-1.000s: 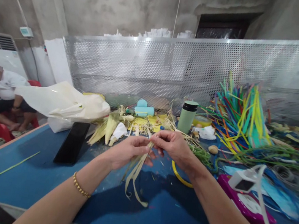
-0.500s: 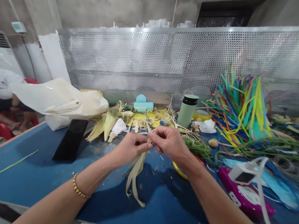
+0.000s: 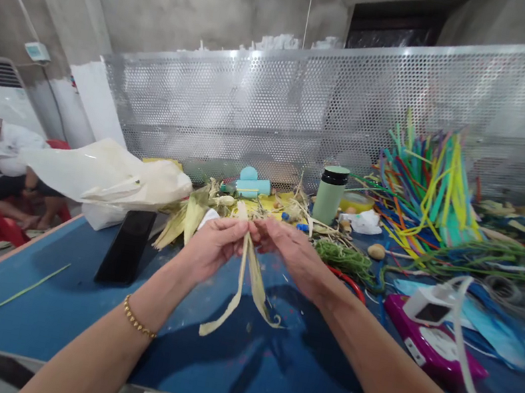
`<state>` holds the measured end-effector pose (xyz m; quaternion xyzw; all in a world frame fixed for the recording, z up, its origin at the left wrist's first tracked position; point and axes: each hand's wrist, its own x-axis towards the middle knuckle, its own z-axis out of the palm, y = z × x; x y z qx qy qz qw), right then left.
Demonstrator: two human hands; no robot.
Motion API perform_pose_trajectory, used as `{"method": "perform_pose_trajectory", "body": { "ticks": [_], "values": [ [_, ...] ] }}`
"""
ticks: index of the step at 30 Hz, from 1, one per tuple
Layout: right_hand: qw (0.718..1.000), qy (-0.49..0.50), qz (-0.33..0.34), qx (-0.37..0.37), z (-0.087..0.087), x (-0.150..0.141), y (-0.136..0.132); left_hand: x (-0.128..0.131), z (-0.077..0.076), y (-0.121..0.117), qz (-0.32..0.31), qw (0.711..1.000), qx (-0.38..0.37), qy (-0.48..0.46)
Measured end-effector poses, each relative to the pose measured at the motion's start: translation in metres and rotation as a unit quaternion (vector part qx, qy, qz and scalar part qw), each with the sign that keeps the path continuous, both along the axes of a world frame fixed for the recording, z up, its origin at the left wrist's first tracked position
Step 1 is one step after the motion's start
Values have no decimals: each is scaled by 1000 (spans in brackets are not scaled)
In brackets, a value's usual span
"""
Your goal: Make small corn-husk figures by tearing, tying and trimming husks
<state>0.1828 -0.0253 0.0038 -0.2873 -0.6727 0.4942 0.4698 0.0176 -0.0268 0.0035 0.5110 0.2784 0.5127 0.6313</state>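
Husk strips (image 3: pixel 257 278): suspended above the middle of the tabletop (image 3: pixel 26 324), between its near edge and the material lying toward its far edge. My left grip (image 3: pixel 214 243) is closed on their upper part, thumb against fingers. My right grip (image 3: pixel 292 249) is narrow and gathered beside it (whether it also pinches the strips, I cannot tell). I judge the hold is raised so that both tails hang free and apart. The loose husks (image 3: pixel 194 215) lie toward the far edge, presumably within reach without crowding me; the phone (image 3: pixel 125 247) lies toward the left edge, likely out of the way. Condition: pale straw colour, dry-looking; one tail narrow, bending toward my left; the other broader, creased lengthwise, curled at its tip.
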Motion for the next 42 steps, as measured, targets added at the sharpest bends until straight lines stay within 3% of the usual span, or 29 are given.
{"method": "perform_pose_trajectory", "body": {
  "ticks": [3,11,14,18,24,26,31,33,36,42],
  "values": [
    [994,-1,87,-64,-8,-6,-2,-4,1,4,-2,999,-14,-33],
    [988,-36,89,-118,-11,-12,-10,-12,-4,15,40,999,25,-4],
    [985,-51,92,-139,-14,-15,-11,-19,-1,22,60,997,16,-50],
    [980,-118,116,-113,-17,-11,-9,-38,6,35,122,982,-4,-144],
    [916,-325,227,-60,-1,12,-9,-60,8,48,144,961,-7,-236],
    [923,-336,186,-35,4,17,-7,-61,7,49,144,959,-11,-242],
    [963,-252,-66,71,6,18,7,-52,9,43,142,962,-21,-233],
    [966,-214,-117,83,4,16,11,-48,11,40,140,964,-17,-225],
    [969,-197,-124,79,1,12,12,-43,11,37,135,969,-8,-209],
    [961,-262,-53,75,-11,0,6,-36,1,39,93,979,3,-183]
  ]
}}
